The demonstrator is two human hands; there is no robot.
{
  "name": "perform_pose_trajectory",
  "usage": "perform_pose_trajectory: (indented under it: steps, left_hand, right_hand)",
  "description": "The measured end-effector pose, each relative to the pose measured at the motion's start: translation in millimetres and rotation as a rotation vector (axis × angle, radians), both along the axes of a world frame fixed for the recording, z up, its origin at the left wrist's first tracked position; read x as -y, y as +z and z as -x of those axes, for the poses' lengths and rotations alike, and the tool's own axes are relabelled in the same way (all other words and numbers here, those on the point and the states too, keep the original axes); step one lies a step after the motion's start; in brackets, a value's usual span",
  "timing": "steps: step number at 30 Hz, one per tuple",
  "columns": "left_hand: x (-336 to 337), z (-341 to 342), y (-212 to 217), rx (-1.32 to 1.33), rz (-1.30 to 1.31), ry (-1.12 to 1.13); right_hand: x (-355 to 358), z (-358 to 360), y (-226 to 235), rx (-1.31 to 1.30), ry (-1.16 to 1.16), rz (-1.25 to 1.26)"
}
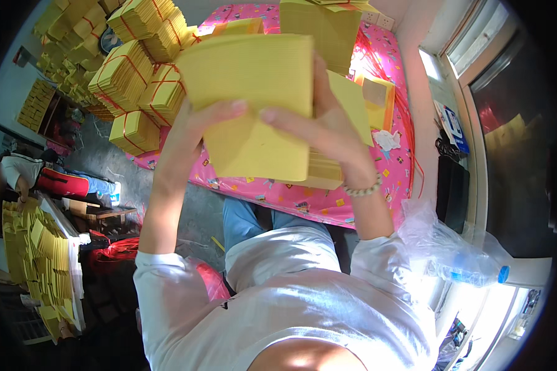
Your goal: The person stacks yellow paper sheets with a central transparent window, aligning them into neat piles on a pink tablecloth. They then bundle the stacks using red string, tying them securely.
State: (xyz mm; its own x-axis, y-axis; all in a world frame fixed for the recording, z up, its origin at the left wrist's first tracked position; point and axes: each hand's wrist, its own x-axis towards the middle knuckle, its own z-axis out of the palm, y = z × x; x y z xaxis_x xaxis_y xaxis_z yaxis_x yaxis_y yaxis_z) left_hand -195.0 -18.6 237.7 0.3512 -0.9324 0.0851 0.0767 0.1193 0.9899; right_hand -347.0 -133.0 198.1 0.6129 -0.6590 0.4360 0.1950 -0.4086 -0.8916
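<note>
A thick stack of yellow paper sheets [254, 74] is held up in front of me, above the table's near edge. My left hand [204, 120] grips its left side, thumb lying across the face. On the right side, my right hand [328, 123] holds it the same way, a beaded bracelet on the wrist. The thumbs point toward each other; most of the other fingers are hidden behind the stack. Below and behind it, more yellow paper [325, 171] lies on the pink patterned table cover [260, 193].
Bundles of yellow paper tied with red string [122, 77] are piled at the left. A tall yellow stack [322, 34] stands at the back. Red strings [405, 105] hang along the right edge, near a crumpled tissue [387, 140]. Another person [25, 170] sits far left beside paper piles.
</note>
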Motion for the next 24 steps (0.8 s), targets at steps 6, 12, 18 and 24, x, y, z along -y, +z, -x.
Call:
perform_pose_trajectory:
  steps: [6, 12, 18, 24]
  left_hand:
    - [72.4, 22.3, 12.9, 0.076, -0.029, -0.273]
    - [131.5, 28.6, 22.8, -0.077, -0.185, -0.556]
    - [159.2, 44.3, -40.8, 0.165, -0.152, -0.323]
    - [138.0, 54.0, -66.7, 0.793, 0.111, -0.361]
  right_hand:
    - [27.6, 52.3, 28.9, 0.183, -0.036, -0.298]
    - [77.3, 99.4, 21.1, 0.419, 0.047, -0.774]
    - [128.4, 120.8, -42.5, 0.655, 0.035, -0.765]
    - [137.0, 158.4, -59.8, 0.792, 0.213, -0.809]
